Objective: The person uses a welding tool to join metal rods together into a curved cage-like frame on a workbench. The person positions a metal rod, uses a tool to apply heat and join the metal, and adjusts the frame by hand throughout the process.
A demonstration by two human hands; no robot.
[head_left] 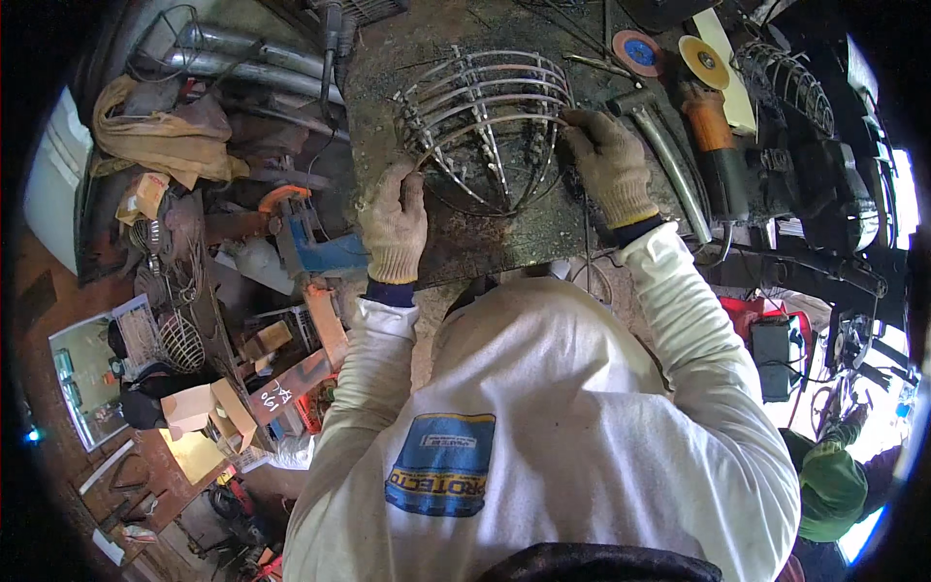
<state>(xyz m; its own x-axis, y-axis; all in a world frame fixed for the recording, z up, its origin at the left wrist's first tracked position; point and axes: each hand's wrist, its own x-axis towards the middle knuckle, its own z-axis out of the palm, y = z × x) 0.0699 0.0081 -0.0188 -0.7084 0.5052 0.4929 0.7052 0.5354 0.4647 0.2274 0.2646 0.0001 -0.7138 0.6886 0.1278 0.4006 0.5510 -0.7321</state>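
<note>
A domed cage of welded metal rods (475,94) lies on a dark, worn metal workbench (456,247) in front of me. Several curved bars cross its ribs, and the ribs meet at the near end. My left hand (395,221), in a dirty knit work glove, pinches the cage's near left edge between thumb and fingers. On the opposite side, my right hand (614,167), gloved the same way, has its fingers closed on the right end of the bars. The undersides of the fingers are partly hidden.
Right of the cage lie an angle grinder (713,145) with a yellow disc, a loose reddish disc (638,52) and a metal pipe (672,170). Another wire cage (790,87) stands beyond. Metal tubes (257,66) and cloth (160,131) crowd the left. A person in green (829,495) is at lower right.
</note>
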